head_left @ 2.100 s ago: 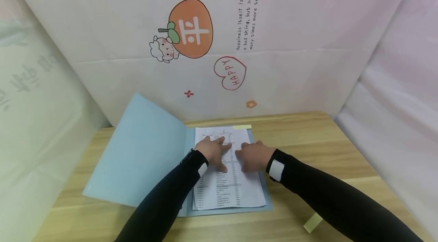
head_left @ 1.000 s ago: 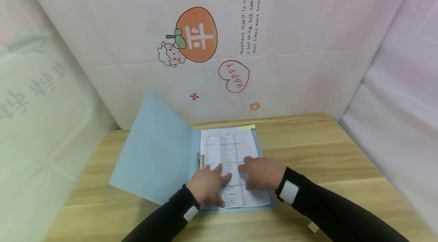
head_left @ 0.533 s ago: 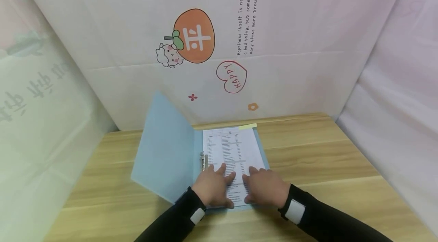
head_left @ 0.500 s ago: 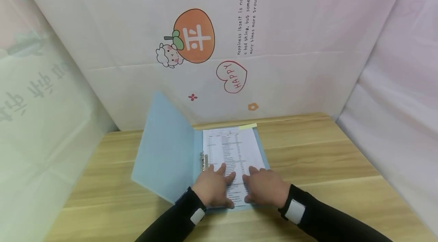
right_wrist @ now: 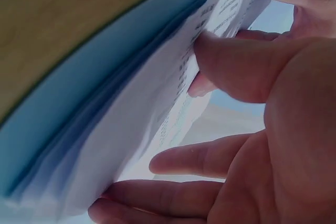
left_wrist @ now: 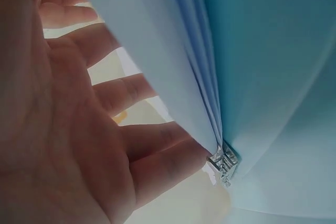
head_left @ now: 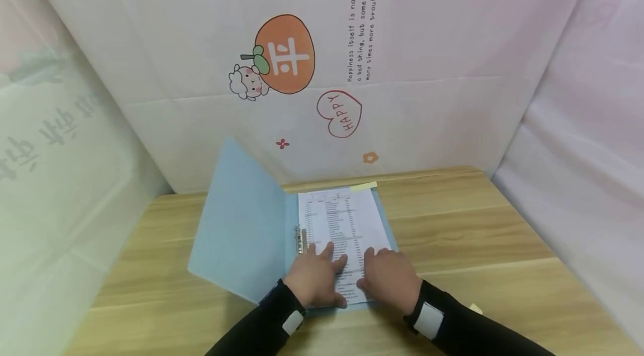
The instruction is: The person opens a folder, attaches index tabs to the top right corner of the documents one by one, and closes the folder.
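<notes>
An open light-blue folder (head_left: 240,227) lies on the wooden table, its left cover standing raised. On its right side is a stack of printed sheets (head_left: 339,213), with a metal clip (head_left: 300,240) at the spine. My left hand (head_left: 313,276) rests on the lower part of the top sheet with fingers spread; in the left wrist view one fingertip comes right up to the clip (left_wrist: 224,162). My right hand (head_left: 389,278) lies over the lower right of the stack. The right wrist view shows its fingers (right_wrist: 189,156) extended along the layered sheets (right_wrist: 121,129), touching them.
A yellow strip (head_left: 363,186) sits at the top right corner of the sheets. Another small yellow piece (head_left: 475,309) shows beside my right forearm. A printed cloth (head_left: 427,121) hangs behind the table (head_left: 453,222), with white cloth along both sides.
Both hands have come down the sheets from mid-page to the lower part. The folder's cover stands steeper than two seconds ago. In the last half second my right hand has shifted slightly.
</notes>
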A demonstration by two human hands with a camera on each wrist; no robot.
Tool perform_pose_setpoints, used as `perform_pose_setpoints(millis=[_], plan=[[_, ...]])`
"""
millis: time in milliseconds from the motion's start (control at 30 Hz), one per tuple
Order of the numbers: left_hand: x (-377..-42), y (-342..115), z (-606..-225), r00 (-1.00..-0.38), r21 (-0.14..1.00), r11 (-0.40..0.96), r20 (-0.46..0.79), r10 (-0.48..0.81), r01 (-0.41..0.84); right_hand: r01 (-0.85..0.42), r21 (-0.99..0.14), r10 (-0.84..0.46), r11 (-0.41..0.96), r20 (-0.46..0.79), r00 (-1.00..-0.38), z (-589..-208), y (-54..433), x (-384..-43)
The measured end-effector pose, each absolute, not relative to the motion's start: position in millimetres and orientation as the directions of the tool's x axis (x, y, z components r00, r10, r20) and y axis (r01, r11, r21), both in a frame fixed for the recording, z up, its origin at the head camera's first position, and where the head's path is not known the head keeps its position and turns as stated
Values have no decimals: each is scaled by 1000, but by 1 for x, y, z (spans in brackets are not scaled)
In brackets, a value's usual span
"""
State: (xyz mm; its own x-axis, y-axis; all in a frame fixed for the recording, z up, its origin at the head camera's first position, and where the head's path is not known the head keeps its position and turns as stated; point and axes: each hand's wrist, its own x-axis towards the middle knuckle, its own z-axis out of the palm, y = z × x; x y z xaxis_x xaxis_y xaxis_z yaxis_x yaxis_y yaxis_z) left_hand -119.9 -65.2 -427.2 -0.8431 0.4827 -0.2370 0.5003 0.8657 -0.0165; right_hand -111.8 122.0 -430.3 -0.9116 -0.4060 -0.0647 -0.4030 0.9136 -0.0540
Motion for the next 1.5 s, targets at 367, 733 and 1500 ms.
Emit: perform_pose_setpoints(millis=[367,733,1500], plan=[[-120,-64,-428,-843,7,867,-230,486,498,-394,-59,-398,917,-70,-915,-426,118,-109],[-113,-68,-425,-842,2,861,-206,498,509,-351,-120,-360,929,-63,-931,-429,125,-110],[-34,-94,-410,-809,95,852,-277,519,514,-272,-253,-298,928,-67,-952,-433,125,-114]])
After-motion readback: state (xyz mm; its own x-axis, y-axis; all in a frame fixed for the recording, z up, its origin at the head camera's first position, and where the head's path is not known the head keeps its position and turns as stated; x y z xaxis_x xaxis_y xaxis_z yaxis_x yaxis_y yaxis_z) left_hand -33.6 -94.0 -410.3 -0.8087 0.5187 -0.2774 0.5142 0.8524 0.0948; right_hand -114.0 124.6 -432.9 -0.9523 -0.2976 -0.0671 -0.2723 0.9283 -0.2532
